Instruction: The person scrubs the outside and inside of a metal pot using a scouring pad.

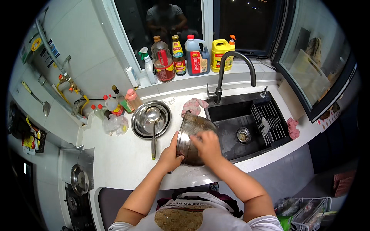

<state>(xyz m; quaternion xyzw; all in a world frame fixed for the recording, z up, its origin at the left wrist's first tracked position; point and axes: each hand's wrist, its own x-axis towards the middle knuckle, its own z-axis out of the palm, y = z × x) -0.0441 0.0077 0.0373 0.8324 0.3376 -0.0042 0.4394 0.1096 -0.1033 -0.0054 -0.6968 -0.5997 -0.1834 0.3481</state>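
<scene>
A wet, shiny stainless-steel basin (187, 129) is tilted up over the counter, just left of the sink. My left hand (170, 156) is closed on its left edge, thumb pressed against the metal. My right hand (208, 145) lies against the basin's surface with its fingers curled and slightly blurred. Whatever those fingers hold, if anything, is hidden. Behind the basin a crumpled pink cloth (194, 106) rests beside the sink. To the left, a metal ladle (153, 131) lies across nested metal bowls (135, 125), its handle over the front rim.
The black sink (227, 133) with a tall faucet (221, 77) and drying rack (271, 123) is at my right. Several bottles, including a yellow pump jug (221, 56), line the windowsill. An open window sash (312, 107) juts in at right. A plastic bag (115, 124) sits left.
</scene>
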